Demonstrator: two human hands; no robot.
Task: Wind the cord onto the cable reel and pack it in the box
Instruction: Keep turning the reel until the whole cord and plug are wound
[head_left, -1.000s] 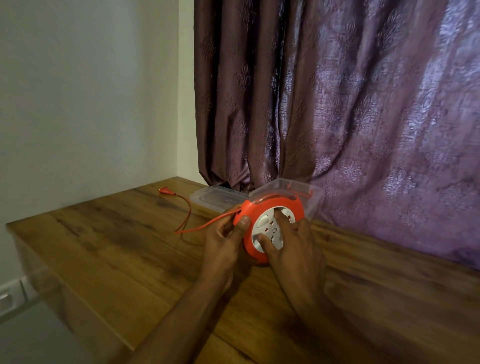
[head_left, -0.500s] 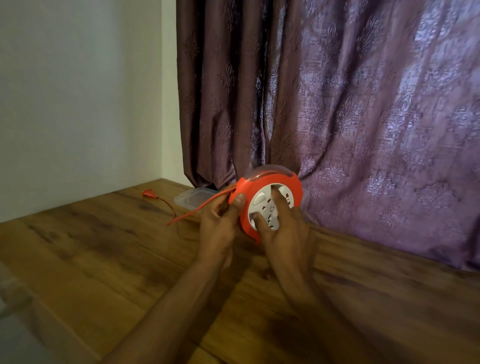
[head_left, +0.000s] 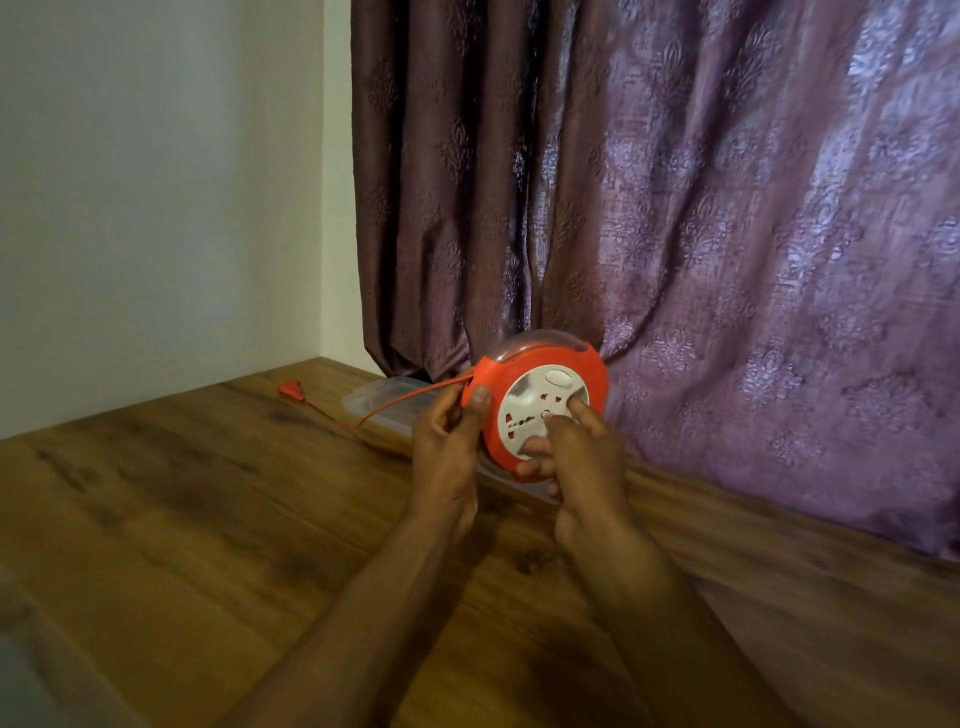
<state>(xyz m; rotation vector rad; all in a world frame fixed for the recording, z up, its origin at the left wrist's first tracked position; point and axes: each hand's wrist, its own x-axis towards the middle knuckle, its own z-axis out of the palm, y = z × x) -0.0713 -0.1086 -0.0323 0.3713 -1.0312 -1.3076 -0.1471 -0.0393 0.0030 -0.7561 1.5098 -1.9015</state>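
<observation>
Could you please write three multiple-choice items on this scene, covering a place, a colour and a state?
1. Where is the plug?
A. on the table, far left
B. in the box
C. in the right hand

2. What colour is the reel rim?
A. blue
B. orange-red
C. black

3. How is the cord?
A. fully wound
B. partly out, running left from the reel
C. cut in two

Key: 1 A, it lies on the wood near the wall; 2 B, the rim is orange-red around a white face; 3 B, a length stretches past the left hand to the plug.

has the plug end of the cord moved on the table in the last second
Cannot tell. The plug lies near the table's back corner, left of the clear lid, as before; the camera moved, hiding any small slide.
</observation>
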